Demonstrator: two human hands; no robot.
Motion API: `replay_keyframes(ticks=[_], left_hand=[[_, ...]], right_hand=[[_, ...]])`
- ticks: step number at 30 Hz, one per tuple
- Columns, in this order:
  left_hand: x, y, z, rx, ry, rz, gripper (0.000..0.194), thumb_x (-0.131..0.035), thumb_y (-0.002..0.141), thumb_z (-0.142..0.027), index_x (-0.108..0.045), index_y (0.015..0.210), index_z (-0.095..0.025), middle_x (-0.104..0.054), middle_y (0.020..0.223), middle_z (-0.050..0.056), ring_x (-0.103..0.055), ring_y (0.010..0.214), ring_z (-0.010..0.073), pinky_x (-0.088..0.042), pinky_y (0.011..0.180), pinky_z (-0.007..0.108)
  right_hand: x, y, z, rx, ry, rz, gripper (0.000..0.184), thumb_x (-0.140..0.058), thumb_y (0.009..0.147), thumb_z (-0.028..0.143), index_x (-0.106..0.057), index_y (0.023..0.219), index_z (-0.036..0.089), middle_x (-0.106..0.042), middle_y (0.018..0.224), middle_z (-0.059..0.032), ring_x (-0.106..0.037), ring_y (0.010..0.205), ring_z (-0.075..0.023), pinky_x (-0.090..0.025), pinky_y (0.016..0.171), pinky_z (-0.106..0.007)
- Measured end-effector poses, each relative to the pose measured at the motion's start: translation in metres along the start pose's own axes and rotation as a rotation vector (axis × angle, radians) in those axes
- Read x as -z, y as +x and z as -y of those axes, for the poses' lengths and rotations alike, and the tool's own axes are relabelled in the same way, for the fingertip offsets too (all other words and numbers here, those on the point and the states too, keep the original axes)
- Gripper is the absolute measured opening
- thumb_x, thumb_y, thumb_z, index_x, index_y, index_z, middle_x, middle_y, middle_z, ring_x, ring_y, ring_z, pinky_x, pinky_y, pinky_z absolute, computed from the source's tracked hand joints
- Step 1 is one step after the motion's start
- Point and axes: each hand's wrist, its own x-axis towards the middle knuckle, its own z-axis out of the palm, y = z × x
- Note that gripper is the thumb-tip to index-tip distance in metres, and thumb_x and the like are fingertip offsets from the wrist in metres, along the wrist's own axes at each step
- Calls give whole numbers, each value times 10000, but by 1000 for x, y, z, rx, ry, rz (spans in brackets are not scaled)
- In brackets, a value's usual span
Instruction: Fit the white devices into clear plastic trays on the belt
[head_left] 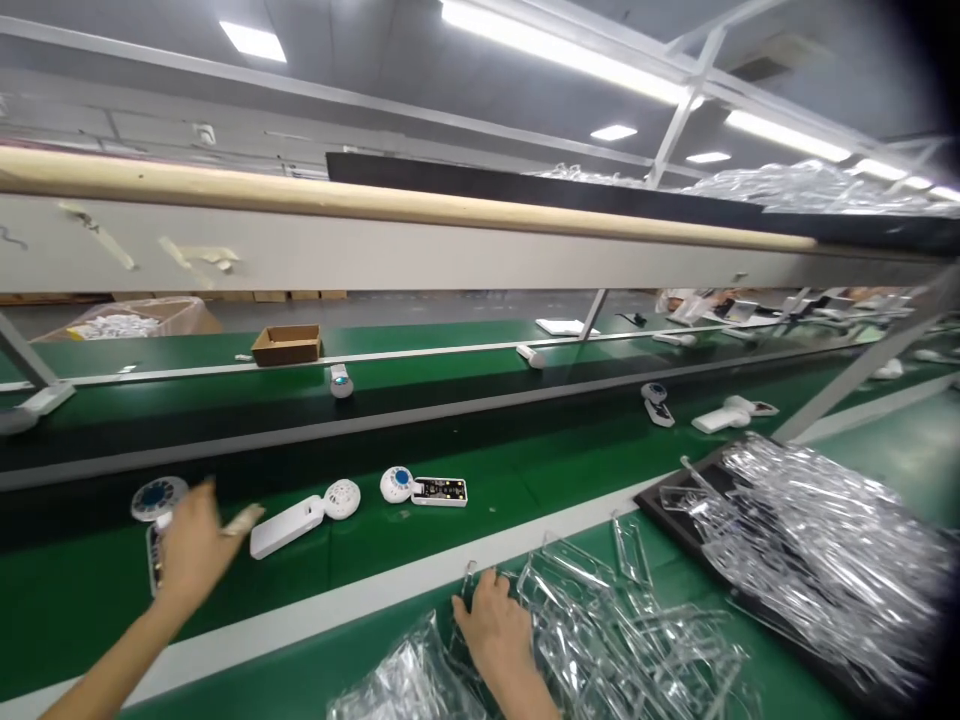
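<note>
Clear plastic trays (622, 640) touching right grip (491, 625)

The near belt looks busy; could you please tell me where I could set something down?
Bare belt lies right of the circuit board, above the white rail. It is crowded at the clear trays by the right hand.

We have open green belt (480, 545) between the white handheld device (285, 528) and the clear plastic trays (637, 640), which crowd our right hand (491, 630) and block its way rightward.
</note>
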Motion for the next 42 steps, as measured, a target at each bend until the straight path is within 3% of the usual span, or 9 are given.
replay_keyframes(ticks=[3,8,15,18,25,30,34,39,42], left_hand=[[-50,-18,-34,-266,-50,284,737,-618,611,-481,-492,1271,-178,-529,1301,145,-412,1259,312,-263,1071,417],[-92,-16,-62,-172,-140,395,565,-618,594,-268,-590,1144,-141,-589,1100,197,-493,1107,431,-187,997,606],[-4,-17,-78,121,-716,414,595,-576,714,-524,-442,1191,-194,-576,1131,130,-542,1067,316,-392,922,428],[32,-47,-96,232,-1001,455,549,-381,797,-617,-457,1111,-172,-631,1028,127,-609,957,277,-473,821,392],[61,-111,-123,639,-1726,475,352,-666,734,-422,-566,948,-161,-681,825,76,-644,795,223,-507,771,363],[78,-123,-126,631,-1727,408,417,-748,639,-440,-609,900,-145,-685,804,75,-640,852,258,-506,807,373],[88,-132,-125,587,-1680,356,491,-750,615,-489,-618,947,-152,-689,911,96,-602,997,306,-477,878,401],[86,-156,-108,529,-1300,563,589,-750,610,-515,-632,1072,-169,-648,1134,122,-524,1141,322,-400,978,413],[82,-167,-102,573,-1112,503,614,-737,615,-526,-622,1096,-162,-660,1104,123,-543,1120,331,-417,951,419]], right_hand=[[4,3,2,-17,22,13,261,-453,856,164,-562,1046,23,-632,993,-240,-655,891,-336,-471,765,-415],[6,6,-30,-8,145,27,241,-335,845,110,-567,826,174,-688,791,-118,-673,770,-250,-479,688,-337],[11,-25,-11,106,1169,10,479,-368,801,625,-579,967,229,-424,538,50,-419,432,-147,-340,452,-256],[30,-51,39,156,1064,88,530,-444,792,580,-525,1214,270,-422,589,45,-460,527,-166,-383,523,-264],[47,-100,98,551,705,-76,455,-489,833,355,-466,1288,378,-562,993,-21,-599,784,-205,-476,665,-293],[25,-118,99,614,571,-230,525,-447,894,391,-305,1400,390,-531,1146,-86,-560,999,-295,-499,754,-395],[22,-127,94,601,641,-46,579,-362,929,325,-106,1439,422,-575,1101,-53,-625,849,-237,-508,631,-317],[35,-128,82,700,555,1,619,-473,883,316,-188,1417,447,-588,1055,-20,-622,905,-230,-512,723,-321],[34,-128,83,676,587,-3,538,-477,877,339,-314,1382,424,-590,1079,-26,-604,981,-244,-496,785,-349]])
